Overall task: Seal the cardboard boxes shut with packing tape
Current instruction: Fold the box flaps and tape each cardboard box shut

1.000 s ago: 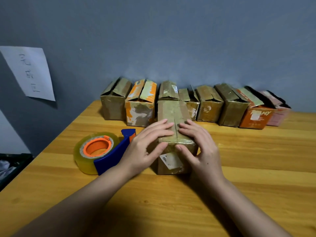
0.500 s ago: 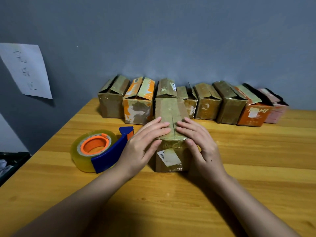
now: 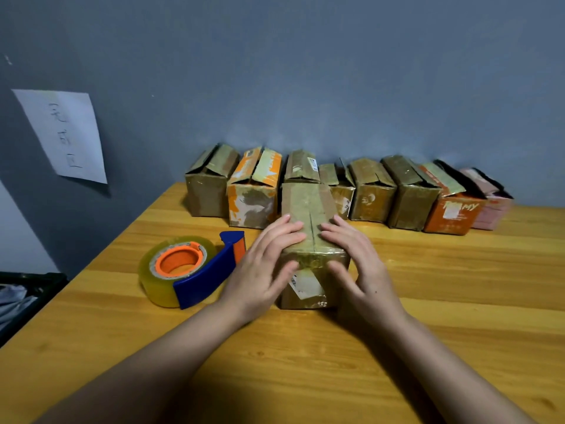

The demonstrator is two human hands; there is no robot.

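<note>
A small brown cardboard box (image 3: pixel 308 206) stands in the middle of the wooden table (image 3: pixel 458 301), its top flaps closed along a centre seam. My left hand (image 3: pixel 263 264) lies on the box's left side, fingers flat on the left flap, thumb against the front face. My right hand (image 3: pixel 357 264) mirrors it on the right flap. A roll of clear packing tape (image 3: pixel 174 267) with an orange core sits in a blue dispenser (image 3: pixel 208 276) just left of my left hand, untouched.
Several more small boxes stand in a row along the grey wall behind, from a brown one (image 3: pixel 208 188) at the left to an orange one (image 3: pixel 452 209) and a pink one (image 3: pixel 492 206) at the right, most with flaps ajar. A paper note (image 3: pixel 64 136) hangs on the left wall.
My hands stay on the box with fingers pressing the flaps; the thumbs have shifted slightly on the front face. The view has tilted a little.
</note>
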